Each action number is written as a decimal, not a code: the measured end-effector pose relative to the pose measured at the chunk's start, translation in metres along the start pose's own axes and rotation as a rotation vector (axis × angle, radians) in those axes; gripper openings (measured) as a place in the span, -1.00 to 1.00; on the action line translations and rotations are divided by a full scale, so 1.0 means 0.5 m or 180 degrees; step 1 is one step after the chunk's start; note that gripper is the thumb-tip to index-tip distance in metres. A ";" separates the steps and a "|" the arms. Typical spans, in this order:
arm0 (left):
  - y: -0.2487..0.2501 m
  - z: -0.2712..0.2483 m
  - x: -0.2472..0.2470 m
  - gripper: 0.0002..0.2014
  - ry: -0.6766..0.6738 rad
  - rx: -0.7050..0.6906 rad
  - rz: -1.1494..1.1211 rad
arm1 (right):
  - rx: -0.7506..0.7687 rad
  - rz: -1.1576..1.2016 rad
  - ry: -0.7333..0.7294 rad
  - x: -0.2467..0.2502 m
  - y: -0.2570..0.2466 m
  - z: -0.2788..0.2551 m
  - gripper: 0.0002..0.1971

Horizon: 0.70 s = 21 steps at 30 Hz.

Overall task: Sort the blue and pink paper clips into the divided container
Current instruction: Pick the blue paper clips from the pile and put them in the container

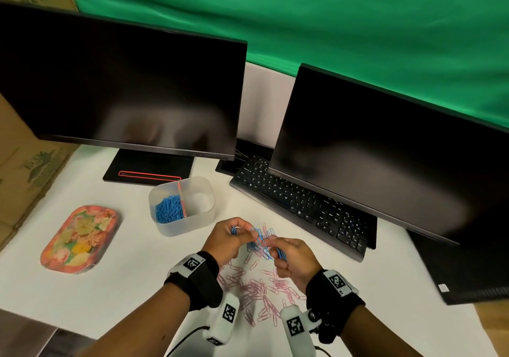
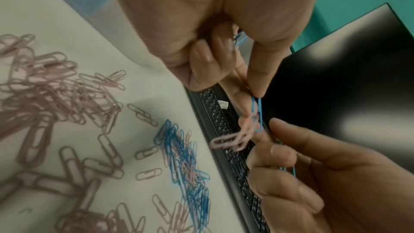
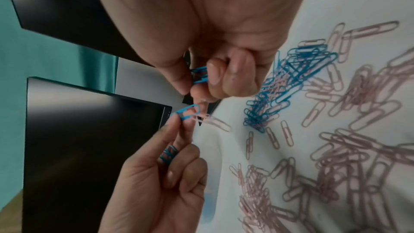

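Both wrists framed the head view: left hand and right hand met over the table's mixed heap, the divided container lying beyond-left.

Left-wrist view: left fingertips pinched a blue clip hanging lengthwise, a pink clip hooked below.

Right-wrist view: right fingers clutched more blue clips, nearest the snag.

keyboard right, container ahead-left

Blue paper clips fill the left compartment of the translucent divided container; its right compartment looks bare. Loose pink paper clips spread nearer, a tangled blue-and-pink cluster beside them.
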<state>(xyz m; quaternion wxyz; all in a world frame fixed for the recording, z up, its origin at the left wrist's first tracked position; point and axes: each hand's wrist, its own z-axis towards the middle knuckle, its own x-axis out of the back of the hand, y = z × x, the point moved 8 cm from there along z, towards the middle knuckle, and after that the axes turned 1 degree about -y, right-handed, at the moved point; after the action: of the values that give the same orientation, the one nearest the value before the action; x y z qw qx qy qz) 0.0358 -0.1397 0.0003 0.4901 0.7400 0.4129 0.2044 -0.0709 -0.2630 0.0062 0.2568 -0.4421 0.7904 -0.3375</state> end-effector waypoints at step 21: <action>0.056 -0.023 0.166 -0.74 0.0621 0.0368 -0.2193 | -0.0070 0.0026 -0.0436 -0.183 -0.103 0.038 -0.84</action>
<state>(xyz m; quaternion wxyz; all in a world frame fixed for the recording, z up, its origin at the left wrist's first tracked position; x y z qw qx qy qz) 0.0868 -0.0711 0.0219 0.4459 0.5609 0.6937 0.0731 0.0134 -0.2085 0.0433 0.3069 -0.4637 0.7764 -0.2967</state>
